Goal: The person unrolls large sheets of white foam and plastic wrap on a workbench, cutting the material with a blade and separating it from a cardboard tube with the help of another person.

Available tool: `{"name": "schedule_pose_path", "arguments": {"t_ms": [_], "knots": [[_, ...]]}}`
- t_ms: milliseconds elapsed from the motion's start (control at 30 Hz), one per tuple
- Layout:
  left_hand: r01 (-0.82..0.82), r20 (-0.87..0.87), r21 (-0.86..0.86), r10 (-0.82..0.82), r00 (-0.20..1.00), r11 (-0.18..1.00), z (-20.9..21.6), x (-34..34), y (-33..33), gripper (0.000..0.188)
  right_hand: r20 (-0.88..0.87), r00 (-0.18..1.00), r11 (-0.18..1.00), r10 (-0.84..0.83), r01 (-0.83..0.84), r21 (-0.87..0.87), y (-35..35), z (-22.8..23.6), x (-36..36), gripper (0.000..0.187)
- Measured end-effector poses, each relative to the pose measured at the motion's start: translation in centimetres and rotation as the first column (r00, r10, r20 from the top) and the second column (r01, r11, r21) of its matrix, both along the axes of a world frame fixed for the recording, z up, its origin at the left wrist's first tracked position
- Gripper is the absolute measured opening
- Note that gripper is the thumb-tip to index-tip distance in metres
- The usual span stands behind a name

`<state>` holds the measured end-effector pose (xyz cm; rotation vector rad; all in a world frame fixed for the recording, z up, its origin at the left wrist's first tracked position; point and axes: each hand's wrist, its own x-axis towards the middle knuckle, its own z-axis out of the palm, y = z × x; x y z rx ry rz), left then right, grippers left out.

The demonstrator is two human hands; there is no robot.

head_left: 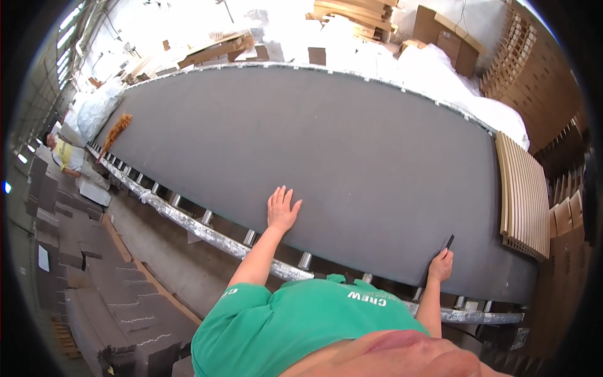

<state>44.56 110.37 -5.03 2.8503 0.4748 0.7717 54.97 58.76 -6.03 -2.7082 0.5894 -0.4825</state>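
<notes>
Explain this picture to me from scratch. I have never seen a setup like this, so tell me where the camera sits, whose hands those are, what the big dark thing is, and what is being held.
The camera sits on a person's head and looks down, with a fisheye lens that bends straight edges into curves. There is no machine: the green shirt at the bottom and both bare arms belong to the wearer. The left hand lies flat, fingers spread, on a large dark grey sheet. The sheet rests on a long frame of metal rollers. The right hand grips a small dark flat object at the sheet's near edge; what it is cannot be told. A slatted wooden panel lies at the sheet's right end and a straw broom at the far left. Another person works there, among stacked cardboard on the floor.
</notes>
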Motion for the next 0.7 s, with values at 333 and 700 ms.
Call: {"name": "schedule_pose_path", "arguments": {"t_ms": [333, 700], "knots": [[-0.04, -0.049, -0.017, 0.039, 0.998, 0.999, -0.5, 0.1, 0.0, 0.049, 0.119, 0.992, 0.998, 0.051, -0.045, -0.048, -0.2, -0.1, 0.5, 0.028], [0.015, -0.029, 0.002, -0.014, 0.999, 1.0, 0.3, 0.2, -0.3, 0.048, 0.136, 0.99, 0.997, 0.022, -0.011, -0.076, -0.4, -0.2, -0.2, 0.024]]}}
